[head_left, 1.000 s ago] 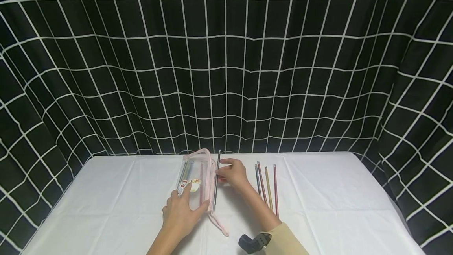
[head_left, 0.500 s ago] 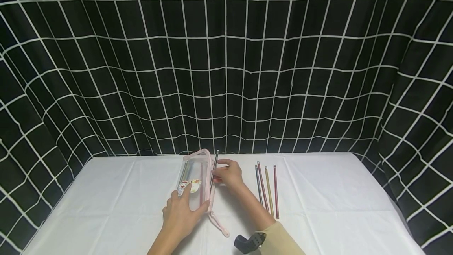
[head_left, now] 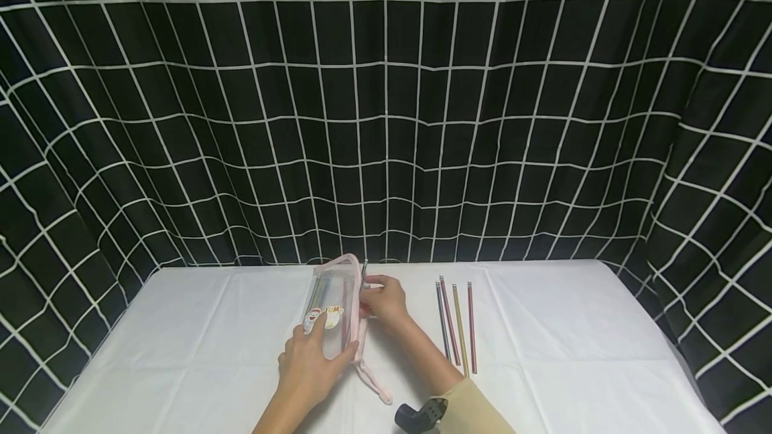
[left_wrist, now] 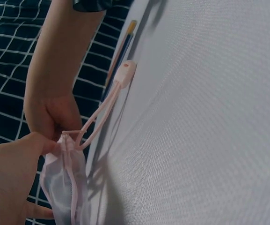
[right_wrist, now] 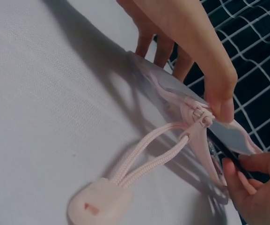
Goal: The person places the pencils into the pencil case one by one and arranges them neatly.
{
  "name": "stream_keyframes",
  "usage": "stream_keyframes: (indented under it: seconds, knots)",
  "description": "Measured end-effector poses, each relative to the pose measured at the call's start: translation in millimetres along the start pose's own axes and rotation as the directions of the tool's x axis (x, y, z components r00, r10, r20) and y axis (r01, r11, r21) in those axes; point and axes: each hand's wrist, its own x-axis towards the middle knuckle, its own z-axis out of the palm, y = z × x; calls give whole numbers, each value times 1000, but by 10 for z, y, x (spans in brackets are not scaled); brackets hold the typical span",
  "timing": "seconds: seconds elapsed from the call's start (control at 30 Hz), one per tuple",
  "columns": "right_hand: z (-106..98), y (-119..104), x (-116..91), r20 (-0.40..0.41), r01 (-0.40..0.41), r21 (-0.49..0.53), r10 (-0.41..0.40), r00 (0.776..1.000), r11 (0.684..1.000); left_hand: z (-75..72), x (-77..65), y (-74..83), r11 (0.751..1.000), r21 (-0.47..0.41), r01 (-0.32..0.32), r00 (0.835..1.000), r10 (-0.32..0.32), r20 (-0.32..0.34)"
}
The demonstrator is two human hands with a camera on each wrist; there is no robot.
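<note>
A clear pencil case (head_left: 336, 290) with pink zip edging lies at the middle of the table, and several pencils and a cartoon sticker (head_left: 333, 317) show on it or through its wall. My left hand (head_left: 309, 364) grips the case, thumb by the zip edge and fingers spread across the side. At the unzipped opening, my right hand (head_left: 384, 301) pinches a dark pencil (head_left: 364, 269). In the right wrist view that pencil (right_wrist: 229, 153) slants into the opening between the zip edges. Its lower part is hidden by the case.
Several pencils (head_left: 457, 317) in blue, red and gold lie side by side right of my right forearm. A pink cord with a pull tab (right_wrist: 99, 204) hangs from the zip onto the white tablecloth (head_left: 561, 340). A black gridded curtain (head_left: 386, 119) stands behind the table.
My right hand has moved left with the dark pencil, from beside the case to its opening, and the pencil has sunk lower into it. My left hand has stayed put.
</note>
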Motion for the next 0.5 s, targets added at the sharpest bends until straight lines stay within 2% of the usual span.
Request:
stream_keyframes:
  seconds: [0.3, 0.5]
  knots:
    - [60, -10, -24, -11, 2, -59, -3, 1000, 998, 2, -6, 9, 1000, 3, -6, 1000, 6, -11]
    - [107, -11, -25, -23, 34, -82, -36, 999, 996, 7, -19, 14, 1000, -4, -5, 1000, 5, -21]
